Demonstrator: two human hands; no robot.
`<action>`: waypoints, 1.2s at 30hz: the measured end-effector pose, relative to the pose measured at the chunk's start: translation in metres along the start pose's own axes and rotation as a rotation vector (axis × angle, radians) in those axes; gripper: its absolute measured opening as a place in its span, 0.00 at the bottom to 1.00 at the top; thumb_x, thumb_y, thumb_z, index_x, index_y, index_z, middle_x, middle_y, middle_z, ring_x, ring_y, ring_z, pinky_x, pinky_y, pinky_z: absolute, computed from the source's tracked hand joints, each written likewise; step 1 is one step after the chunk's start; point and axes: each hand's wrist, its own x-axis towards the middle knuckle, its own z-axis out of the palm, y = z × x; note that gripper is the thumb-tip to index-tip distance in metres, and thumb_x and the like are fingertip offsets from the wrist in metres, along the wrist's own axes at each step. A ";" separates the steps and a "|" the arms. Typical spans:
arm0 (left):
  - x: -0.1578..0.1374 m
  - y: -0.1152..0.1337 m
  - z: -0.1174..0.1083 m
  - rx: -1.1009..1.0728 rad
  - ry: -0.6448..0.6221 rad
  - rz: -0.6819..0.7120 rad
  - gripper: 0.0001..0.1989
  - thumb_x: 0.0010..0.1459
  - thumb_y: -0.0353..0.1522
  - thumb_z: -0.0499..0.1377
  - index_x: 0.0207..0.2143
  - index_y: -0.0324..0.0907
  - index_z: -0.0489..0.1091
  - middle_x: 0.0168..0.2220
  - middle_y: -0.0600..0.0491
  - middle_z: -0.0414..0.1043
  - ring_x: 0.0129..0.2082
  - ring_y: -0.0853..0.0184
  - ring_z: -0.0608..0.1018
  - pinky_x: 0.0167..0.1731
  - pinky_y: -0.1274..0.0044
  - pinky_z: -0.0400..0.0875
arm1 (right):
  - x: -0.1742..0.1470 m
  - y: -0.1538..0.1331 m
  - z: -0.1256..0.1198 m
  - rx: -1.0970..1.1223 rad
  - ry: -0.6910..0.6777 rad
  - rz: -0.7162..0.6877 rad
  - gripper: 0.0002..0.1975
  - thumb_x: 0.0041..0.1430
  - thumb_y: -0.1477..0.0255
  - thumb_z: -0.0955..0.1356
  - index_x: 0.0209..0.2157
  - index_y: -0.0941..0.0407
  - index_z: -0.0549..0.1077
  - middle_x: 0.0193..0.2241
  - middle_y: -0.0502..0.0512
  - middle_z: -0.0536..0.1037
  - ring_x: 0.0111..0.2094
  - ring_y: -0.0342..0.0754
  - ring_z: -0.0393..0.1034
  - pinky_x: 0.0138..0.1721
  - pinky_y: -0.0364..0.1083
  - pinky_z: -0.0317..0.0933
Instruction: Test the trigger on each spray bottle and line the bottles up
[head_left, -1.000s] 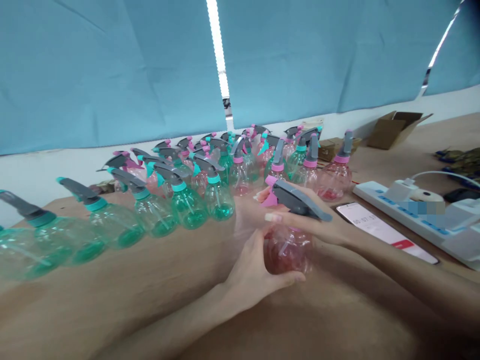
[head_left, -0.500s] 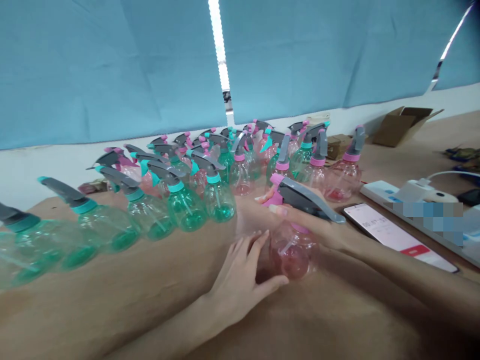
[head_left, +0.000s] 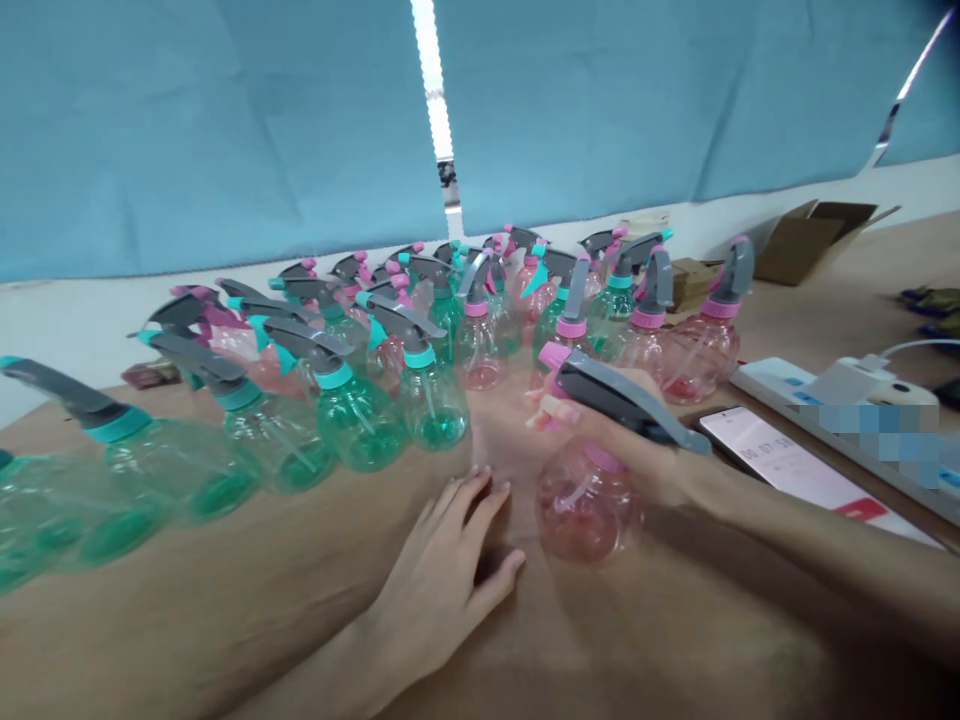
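A pink spray bottle [head_left: 589, 505] with a dark grey trigger head and pink nozzle stands in front of me. My right hand [head_left: 607, 430] wraps round its neck and trigger, the nozzle pointing to the left. To the left of that bottle, my left hand [head_left: 450, 555] rests on the brown table with its fingers apart, touching no bottle. Beyond it, a green spray bottle [head_left: 435, 400] is the closest of a slanting row of green ones. A clear pink spray bottle [head_left: 480, 350] stands just behind.
Several more green and pink spray bottles crowd the back of the table [head_left: 300, 600]. On the right lie a phone [head_left: 795, 470] showing a timer and a white power strip [head_left: 825, 400] with a plugged-in charger. An open cardboard box [head_left: 810, 245] sits at the back right.
My left hand has drawn away leftward from the pink spray bottle. My right hand still grips the bottle's head. The view has shifted slightly.
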 end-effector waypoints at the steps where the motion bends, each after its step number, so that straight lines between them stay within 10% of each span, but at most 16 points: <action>1: 0.000 -0.001 0.000 -0.003 -0.002 0.004 0.24 0.63 0.38 0.54 0.59 0.41 0.58 0.62 0.44 0.56 0.60 0.53 0.60 0.56 0.60 0.59 | 0.000 0.001 0.000 -0.008 0.024 -0.002 0.15 0.60 0.54 0.62 0.32 0.51 0.71 0.23 0.49 0.67 0.27 0.47 0.63 0.27 0.46 0.56; 36: 0.006 -0.014 -0.003 -0.032 0.038 0.013 0.19 0.64 0.35 0.53 0.56 0.42 0.63 0.60 0.46 0.61 0.59 0.55 0.64 0.56 0.62 0.59 | -0.013 0.019 0.001 -0.026 -0.008 0.083 0.13 0.57 0.55 0.65 0.40 0.45 0.73 0.27 0.51 0.74 0.27 0.51 0.67 0.26 0.50 0.59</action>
